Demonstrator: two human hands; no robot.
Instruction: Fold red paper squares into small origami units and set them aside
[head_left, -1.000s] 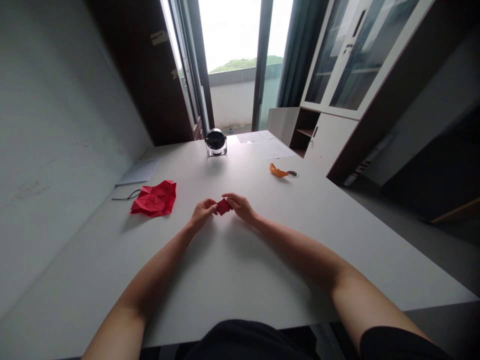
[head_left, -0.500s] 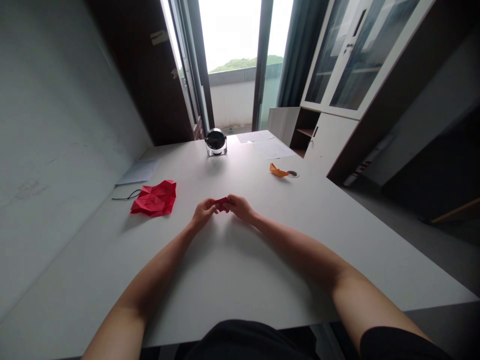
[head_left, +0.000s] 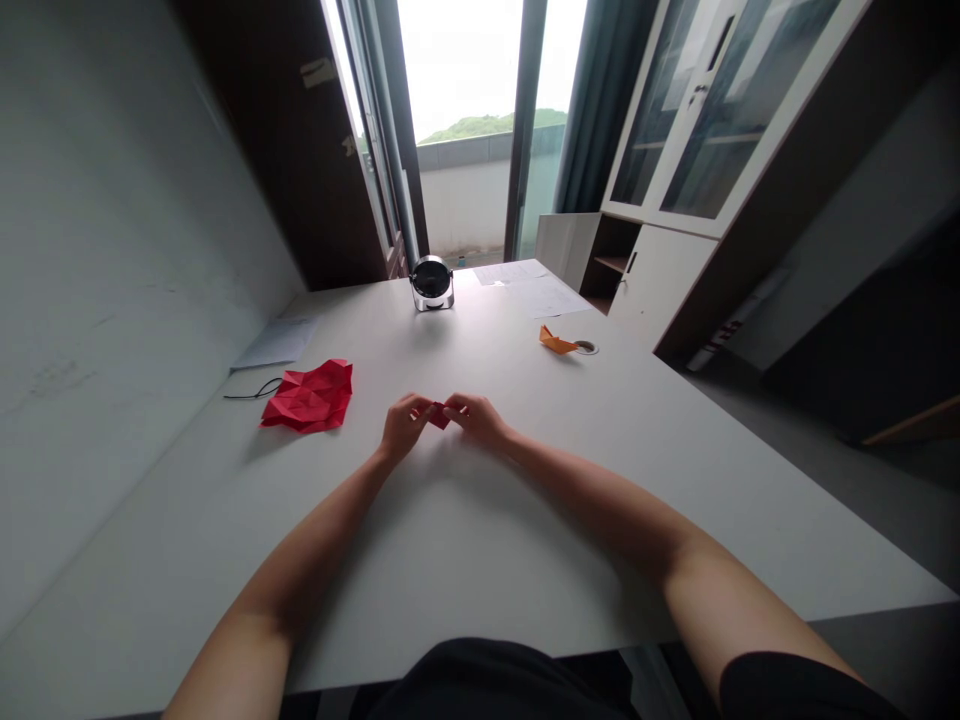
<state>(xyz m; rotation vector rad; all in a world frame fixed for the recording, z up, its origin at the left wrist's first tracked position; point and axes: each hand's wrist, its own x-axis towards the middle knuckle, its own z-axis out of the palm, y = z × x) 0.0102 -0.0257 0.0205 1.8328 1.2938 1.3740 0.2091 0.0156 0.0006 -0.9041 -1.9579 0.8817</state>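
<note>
A small folded piece of red paper [head_left: 439,417] is held up between both hands over the middle of the white table [head_left: 480,560]. My left hand [head_left: 406,421] pinches its left side, fingers curled. On the opposite side, my right hand [head_left: 475,416] grips the paper between thumb and fingertips. The fingertips cover parts of the folds. To the left lies a larger creased red sheet [head_left: 309,398], spread out with many fold lines. An orange folded paper boat [head_left: 556,341] sits off to the right, beyond my right hand.
A small round black fan [head_left: 432,282] stands at the table's far edge. White papers [head_left: 544,293] lie at the back right, another paper [head_left: 276,343] by the left wall. A black cord [head_left: 253,393] pokes out beside the red sheet. Near the boat is a round cable hole [head_left: 586,348].
The red paper has been turned, so a pointed corner now faces down towards me. Fingers of both hands have shifted their hold on it. Everything else stays put.
</note>
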